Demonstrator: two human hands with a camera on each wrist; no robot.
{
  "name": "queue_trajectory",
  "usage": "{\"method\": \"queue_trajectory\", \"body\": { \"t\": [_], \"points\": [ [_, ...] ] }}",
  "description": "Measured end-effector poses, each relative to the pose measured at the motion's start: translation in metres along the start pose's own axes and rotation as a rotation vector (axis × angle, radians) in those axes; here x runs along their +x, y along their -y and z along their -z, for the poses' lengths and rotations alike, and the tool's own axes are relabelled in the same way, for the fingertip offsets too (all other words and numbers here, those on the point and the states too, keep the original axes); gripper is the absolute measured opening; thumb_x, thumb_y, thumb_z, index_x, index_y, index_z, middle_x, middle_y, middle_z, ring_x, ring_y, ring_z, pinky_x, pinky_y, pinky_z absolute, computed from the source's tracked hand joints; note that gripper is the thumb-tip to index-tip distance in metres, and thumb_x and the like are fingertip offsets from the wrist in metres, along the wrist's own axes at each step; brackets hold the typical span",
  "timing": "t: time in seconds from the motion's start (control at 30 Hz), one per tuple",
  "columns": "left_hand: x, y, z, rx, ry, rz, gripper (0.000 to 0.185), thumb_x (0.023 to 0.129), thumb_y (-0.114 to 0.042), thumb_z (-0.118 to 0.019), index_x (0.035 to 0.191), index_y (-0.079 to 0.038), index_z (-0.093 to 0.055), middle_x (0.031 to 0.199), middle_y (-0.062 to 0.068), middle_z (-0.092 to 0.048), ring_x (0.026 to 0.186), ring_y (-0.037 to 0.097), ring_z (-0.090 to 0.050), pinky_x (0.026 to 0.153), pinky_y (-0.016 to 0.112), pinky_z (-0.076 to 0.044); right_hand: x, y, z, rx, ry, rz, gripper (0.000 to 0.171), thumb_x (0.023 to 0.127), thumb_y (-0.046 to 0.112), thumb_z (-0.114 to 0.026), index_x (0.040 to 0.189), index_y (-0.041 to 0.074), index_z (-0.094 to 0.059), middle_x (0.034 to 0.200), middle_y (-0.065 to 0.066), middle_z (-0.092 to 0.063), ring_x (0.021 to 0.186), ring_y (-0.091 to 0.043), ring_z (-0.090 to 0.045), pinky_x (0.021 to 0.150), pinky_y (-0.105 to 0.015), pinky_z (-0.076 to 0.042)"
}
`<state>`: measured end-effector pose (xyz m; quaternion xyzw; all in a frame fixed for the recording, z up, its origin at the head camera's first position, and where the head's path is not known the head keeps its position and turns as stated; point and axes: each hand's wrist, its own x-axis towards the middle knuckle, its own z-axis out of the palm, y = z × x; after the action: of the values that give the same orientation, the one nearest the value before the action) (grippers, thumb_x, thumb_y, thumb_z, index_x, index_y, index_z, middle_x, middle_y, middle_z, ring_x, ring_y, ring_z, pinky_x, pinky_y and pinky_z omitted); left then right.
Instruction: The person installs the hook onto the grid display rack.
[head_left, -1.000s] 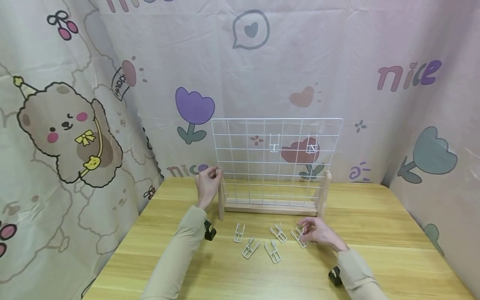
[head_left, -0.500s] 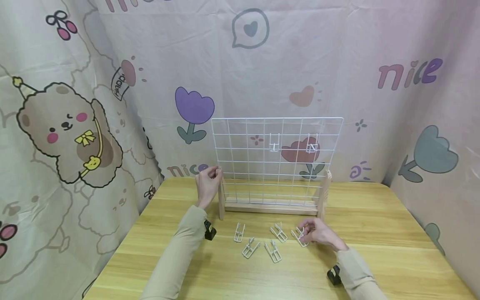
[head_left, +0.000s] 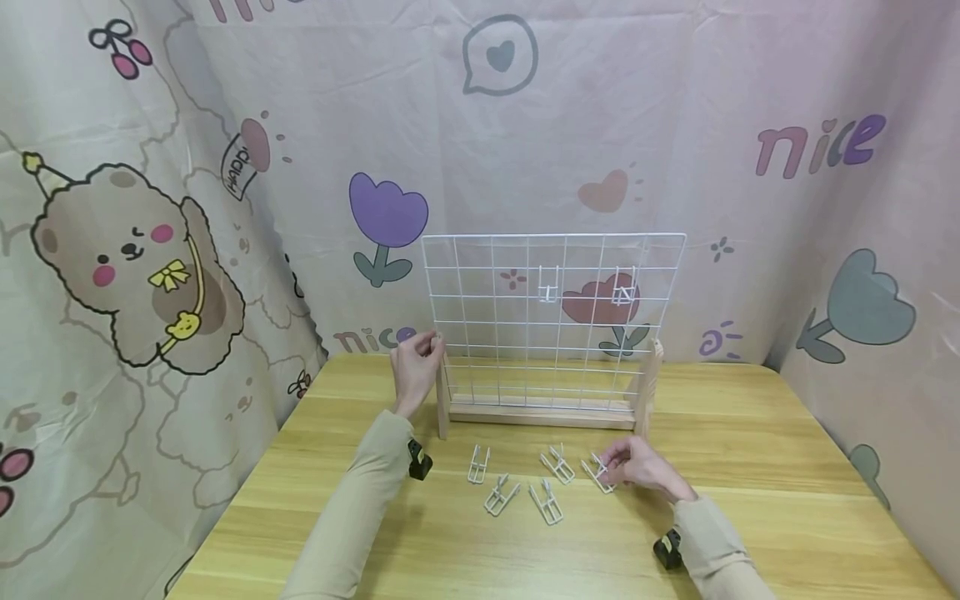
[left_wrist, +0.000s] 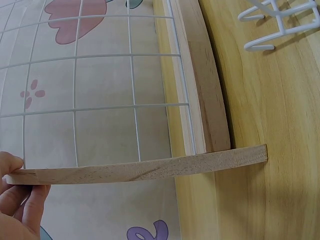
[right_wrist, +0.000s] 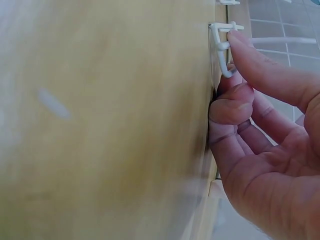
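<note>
A: Your left hand (head_left: pixel 415 364) is curled round the top of the left wooden post (head_left: pixel 442 398) of the grid stand; from the left wrist, thumb and fingers (left_wrist: pixel 20 197) pinch the post's end; the white wire grid (head_left: pixel 553 308) stands upright in its wooden base (head_left: pixel 536 414), at the far middle of the table (head_left: pixel 750 433).

B: And your right hand (head_left: pixel 637 468)?

A: Low on the table, near side of the stand's right end; fingers bent, fingertips (right_wrist: pixel 239 95) on a white wire hook (head_left: pixel 598 473); from the right wrist, one finger lies over the hook's (right_wrist: pixel 222 47) top and another presses beside it; whether you truly grip it or only touch it, I cannot tell.

B: Other hooks?

A: Four loose hooks (head_left: pixel 517 483) lie left of that one, in a ragged row near the stand; two hung hooks (head_left: pixel 587 287) sit on the grid's upper right part; a patterned curtain (head_left: pixel 150 250) hangs behind.
</note>
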<state>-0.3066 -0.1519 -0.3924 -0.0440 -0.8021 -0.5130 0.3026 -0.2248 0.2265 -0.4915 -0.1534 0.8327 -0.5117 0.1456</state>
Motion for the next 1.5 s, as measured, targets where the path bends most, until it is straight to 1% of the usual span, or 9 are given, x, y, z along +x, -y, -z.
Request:
{"method": "queue_trajectory", "body": {
  "t": [0.2,0.4,0.6,0.87,1.17,1.33,1.5],
  "points": [
    [0.0003,0.0003,0.0001,-0.011,-0.001,0.000,0.026,0.092,-0.007,-0.069,0.114,0.007,-0.071,0.107,0.023,-0.075,0.096,0.035,-0.076,0.082,0.046,-0.063,-0.0004,-0.0003,-0.0002,0.010,0.019,0.009,0.024,0.079,0.001,-0.076,0.094,-0.014,-0.066,0.071,0.002,-0.062,0.059,-0.003,-0.049,0.050,-0.015,-0.041],
    [0.0003,0.0014,0.0000,0.003,-0.003,-0.006,0.026,0.093,-0.008,-0.069,0.114,0.007,-0.071,0.106,0.022,-0.075,0.096,0.034,-0.076,0.081,0.047,-0.063,-0.0008,-0.0014,0.0001,0.017,0.031,0.021,0.024,0.080,0.000,-0.076,0.093,-0.015,-0.064,0.070,0.004,-0.060,0.058,-0.002,-0.048,0.049,-0.014,-0.040],
    [0.0002,0.0019,0.0010,-0.006,0.004,0.007,0.027,0.093,-0.010,-0.068,0.115,0.006,-0.071,0.108,0.023,-0.075,0.097,0.034,-0.076,0.082,0.044,-0.063,-0.0018,-0.0018,-0.0005,0.028,0.030,0.021,0.024,0.081,0.002,-0.076,0.093,-0.015,-0.065,0.071,0.003,-0.061,0.059,-0.002,-0.050,0.051,-0.015,-0.042],
    [0.0001,0.0012,0.0015,0.004,0.009,0.021,0.028,0.094,-0.011,-0.069,0.116,0.007,-0.070,0.108,0.023,-0.075,0.097,0.035,-0.076,0.083,0.043,-0.063,-0.0023,-0.0031,-0.0016,0.011,0.014,0.017,0.022,0.081,0.003,-0.077,0.092,-0.013,-0.066,0.076,-0.004,-0.069,0.063,-0.005,-0.056,0.054,-0.018,-0.049],
    [-0.0007,-0.0001,0.0016,0.009,0.005,0.011,0.028,0.094,-0.012,-0.068,0.116,0.005,-0.071,0.109,0.023,-0.074,0.097,0.035,-0.076,0.084,0.043,-0.063,-0.0040,-0.0027,-0.0025,0.019,0.009,0.060,0.021,0.085,0.004,-0.075,0.092,-0.013,-0.068,0.079,-0.018,-0.072,0.061,-0.004,-0.056,0.052,-0.018,-0.050],
    [-0.0002,-0.0007,0.0011,0.009,0.002,0.000,0.027,0.094,-0.011,-0.068,0.115,0.006,-0.071,0.108,0.024,-0.075,0.096,0.036,-0.076,0.083,0.043,-0.063,-0.0047,-0.0028,-0.0007,0.017,0.002,0.084,0.020,0.086,0.005,-0.074,0.094,-0.013,-0.069,0.079,-0.019,-0.073,0.061,-0.004,-0.058,0.053,-0.019,-0.053],
    [0.0008,-0.0010,0.0009,0.012,-0.010,-0.020,0.026,0.094,-0.010,-0.068,0.112,0.007,-0.071,0.106,0.024,-0.075,0.094,0.036,-0.076,0.081,0.045,-0.064,-0.0043,-0.0009,0.0006,0.057,-0.010,0.063,0.023,0.089,0.007,-0.071,0.100,-0.013,-0.067,0.085,-0.017,-0.074,0.067,-0.008,-0.063,0.058,-0.020,-0.056]
  ]
}}
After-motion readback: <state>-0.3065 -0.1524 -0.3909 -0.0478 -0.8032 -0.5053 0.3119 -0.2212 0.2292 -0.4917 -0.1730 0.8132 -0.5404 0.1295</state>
